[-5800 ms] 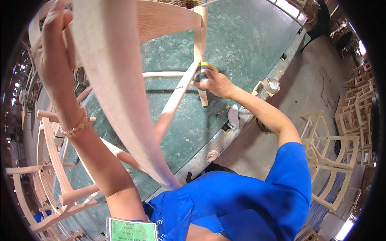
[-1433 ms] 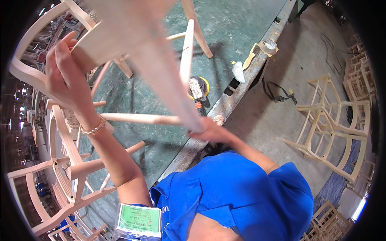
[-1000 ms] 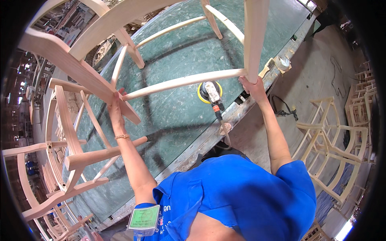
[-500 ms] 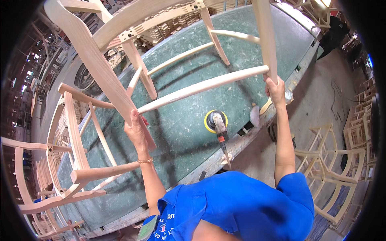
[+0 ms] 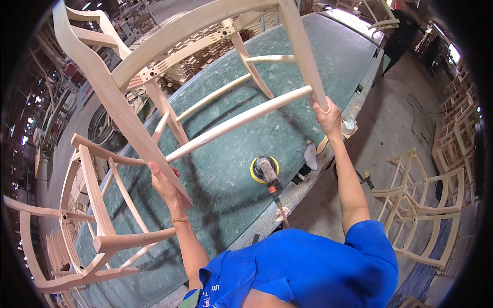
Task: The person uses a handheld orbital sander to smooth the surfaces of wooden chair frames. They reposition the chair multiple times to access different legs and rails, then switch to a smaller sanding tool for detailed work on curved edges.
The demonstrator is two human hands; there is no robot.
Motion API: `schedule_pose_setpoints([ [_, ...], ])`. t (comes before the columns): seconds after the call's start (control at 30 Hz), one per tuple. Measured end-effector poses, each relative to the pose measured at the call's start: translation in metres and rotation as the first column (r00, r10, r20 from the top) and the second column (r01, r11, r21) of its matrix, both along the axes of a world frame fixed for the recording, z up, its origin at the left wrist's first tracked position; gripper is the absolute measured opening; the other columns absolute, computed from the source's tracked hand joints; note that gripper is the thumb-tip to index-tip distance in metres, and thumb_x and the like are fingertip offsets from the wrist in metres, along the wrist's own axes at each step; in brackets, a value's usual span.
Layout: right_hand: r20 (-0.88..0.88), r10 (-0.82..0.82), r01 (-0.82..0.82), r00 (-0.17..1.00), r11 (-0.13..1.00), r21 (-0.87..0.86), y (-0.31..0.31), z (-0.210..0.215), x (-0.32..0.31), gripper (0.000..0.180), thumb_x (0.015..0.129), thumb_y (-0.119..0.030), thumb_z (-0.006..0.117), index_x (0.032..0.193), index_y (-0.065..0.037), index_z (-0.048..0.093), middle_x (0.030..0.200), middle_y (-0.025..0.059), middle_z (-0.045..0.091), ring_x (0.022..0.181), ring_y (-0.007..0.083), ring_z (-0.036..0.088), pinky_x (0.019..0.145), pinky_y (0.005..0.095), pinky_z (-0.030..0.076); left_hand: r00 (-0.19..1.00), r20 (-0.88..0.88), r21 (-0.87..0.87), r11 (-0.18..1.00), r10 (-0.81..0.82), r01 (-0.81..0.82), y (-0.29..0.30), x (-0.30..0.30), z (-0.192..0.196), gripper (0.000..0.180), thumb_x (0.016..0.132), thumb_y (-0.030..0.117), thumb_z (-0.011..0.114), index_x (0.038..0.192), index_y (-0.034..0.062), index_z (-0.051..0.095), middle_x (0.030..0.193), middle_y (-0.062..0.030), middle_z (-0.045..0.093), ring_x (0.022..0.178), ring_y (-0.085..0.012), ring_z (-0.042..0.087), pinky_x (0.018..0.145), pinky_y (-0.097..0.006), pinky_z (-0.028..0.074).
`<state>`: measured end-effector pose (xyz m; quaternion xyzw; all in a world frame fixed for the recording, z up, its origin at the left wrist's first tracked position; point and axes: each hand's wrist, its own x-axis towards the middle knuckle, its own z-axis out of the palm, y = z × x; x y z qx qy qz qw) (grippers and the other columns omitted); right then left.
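Observation:
A bare wooden chair frame (image 5: 241, 122) is tilted over the green-topped table, between my two hands. My left hand (image 5: 167, 187) is wrapped round the lower end of its left leg, just below the round cross rail. The end of the right leg is gripped in my right hand (image 5: 328, 119), near where the same rail joins. On the tabletop between my forearms lies a sander (image 5: 266, 169) with a round yellow-edged pad, its hose running toward my body. A second wooden chair frame (image 5: 105, 205) stands to the left, beside my left forearm.
The table's (image 5: 226, 197) near edge runs diagonally in front of me. A grey curved piece (image 5: 310, 156) and a small container (image 5: 349, 126) sit along it by my right wrist. More chair frames (image 5: 421, 205) stand on the floor at right, and a person in dark clothes (image 5: 403, 33) is farther off.
My view has shifted a little, so the table and sander appear lower and farther left. The chair frame has turned slightly, with both hands still round its legs.

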<state>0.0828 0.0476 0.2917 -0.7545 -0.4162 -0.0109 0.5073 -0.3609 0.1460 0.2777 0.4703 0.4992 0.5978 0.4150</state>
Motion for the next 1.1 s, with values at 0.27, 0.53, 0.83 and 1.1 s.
schedule_pose_setpoints([
  [0.27,0.114,-0.126,0.127,0.985,0.992,-0.005,-0.02,-0.018,-0.006,0.048,0.079,-0.052,0.072,0.087,-0.005,0.064,0.069,0.0157,0.066,0.069,0.0353,0.067,0.06,0.0412,0.049,0.997,-0.066,0.011,0.999,0.031,-0.03,-0.011,-0.002,-0.008,0.078,0.092,0.072,0.032,0.093,-0.0022,0.058,0.065,-0.0082,0.057,0.059,-0.0162,0.058,0.055,-0.029,0.047],
  [0.53,0.216,-0.232,0.248,0.948,0.968,-0.049,-0.033,-0.048,0.001,0.052,0.075,-0.053,0.073,0.087,-0.003,0.065,0.073,0.0195,0.067,0.073,0.04,0.066,0.063,0.0441,0.049,0.996,-0.089,-0.009,1.0,0.026,-0.027,-0.015,-0.007,-0.018,0.081,0.089,0.076,0.035,0.093,-0.0014,0.058,0.065,-0.0081,0.057,0.057,-0.0161,0.058,0.054,-0.028,0.046],
  [0.83,0.111,-0.227,0.226,0.968,0.974,0.024,-0.034,-0.06,-0.006,0.05,0.075,-0.051,0.076,0.085,-0.003,0.067,0.074,0.0155,0.069,0.071,0.0311,0.069,0.065,0.0386,0.05,0.992,-0.119,-0.015,0.999,0.03,-0.032,-0.018,-0.009,-0.017,0.084,0.087,0.078,0.034,0.095,-0.002,0.059,0.067,-0.0088,0.058,0.061,-0.0169,0.059,0.058,-0.03,0.048],
  [1.1,0.049,-0.234,0.235,0.971,0.972,-0.027,-0.043,-0.073,0.004,0.044,0.076,-0.045,0.076,0.087,-0.002,0.067,0.078,0.0172,0.069,0.075,0.0307,0.069,0.068,0.0381,0.05,0.987,-0.146,0.004,0.998,0.068,-0.068,-0.021,-0.003,-0.014,0.086,0.087,0.079,0.032,0.091,-0.0014,0.06,0.061,-0.0076,0.059,0.055,-0.0159,0.06,0.051,-0.029,0.047],
])
